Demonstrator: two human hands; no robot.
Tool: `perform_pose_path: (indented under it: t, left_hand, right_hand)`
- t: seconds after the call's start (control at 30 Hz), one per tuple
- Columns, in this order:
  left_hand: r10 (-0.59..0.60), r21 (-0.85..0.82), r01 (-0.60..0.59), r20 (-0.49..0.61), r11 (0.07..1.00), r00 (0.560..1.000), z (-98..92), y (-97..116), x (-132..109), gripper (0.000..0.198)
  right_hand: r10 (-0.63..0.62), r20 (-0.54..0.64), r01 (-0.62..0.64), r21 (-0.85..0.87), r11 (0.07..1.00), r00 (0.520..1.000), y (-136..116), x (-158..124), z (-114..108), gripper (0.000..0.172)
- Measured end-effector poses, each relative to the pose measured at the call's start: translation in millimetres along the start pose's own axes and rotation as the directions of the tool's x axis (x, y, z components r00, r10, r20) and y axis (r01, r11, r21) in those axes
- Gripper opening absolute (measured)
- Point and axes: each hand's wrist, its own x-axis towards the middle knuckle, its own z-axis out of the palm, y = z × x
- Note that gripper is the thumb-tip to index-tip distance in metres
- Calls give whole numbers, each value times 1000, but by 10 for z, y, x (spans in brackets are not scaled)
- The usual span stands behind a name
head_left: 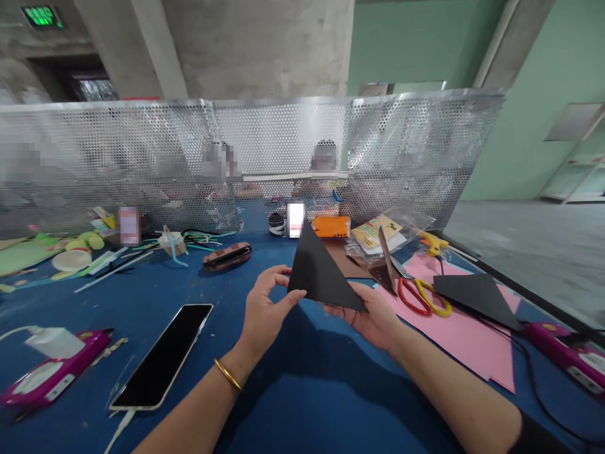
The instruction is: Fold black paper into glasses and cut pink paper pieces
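1 held blk paper [317,272]; scissors [423,295] R, phone [163,359] L.

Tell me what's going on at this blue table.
A person is holding a black paper triangle up off the blue table with both hands: the left hand grips its left side, the right hand its lower right corner. To the right, scissors with red and yellow handles and another black piece lie on pink paper. A dark-screened smartphone lies to the left, a white cable plugged in.
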Motion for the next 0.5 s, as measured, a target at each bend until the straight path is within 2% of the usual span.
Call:
perform_pose_path:
  t: [0.1,0.17,0.27,0.33,0.4,0.5]
  left_hand:
    - [0,-24,0,-6,1000,1000,19,6,-16,23]
    - [-12,-64,8,-52,998,999,36,-10,-20,27]
    - [-47,-139,31,-115,990,992,54,-44,-18,32]
    - [-96,-198,73,-111,978,989,67,-60,-23,34]
    - [-162,-255,138,-72,957,984,87,-61,-42,37]
    - [-262,-323,263,46,909,964,127,-33,-86,37]
  right_hand:
    - [-2,11,3,-52,999,1000,-9,5,-11,67]
    - [-57,-20,54,-107,993,998,-15,4,-20,73]
    - [-175,-108,155,-175,972,979,-14,-4,-14,58]
    - [-239,-166,203,-208,957,957,2,-6,3,43]
    - [-263,-218,215,-220,952,940,28,-1,23,31]
    - [-260,-278,209,-201,957,925,61,16,38,28]
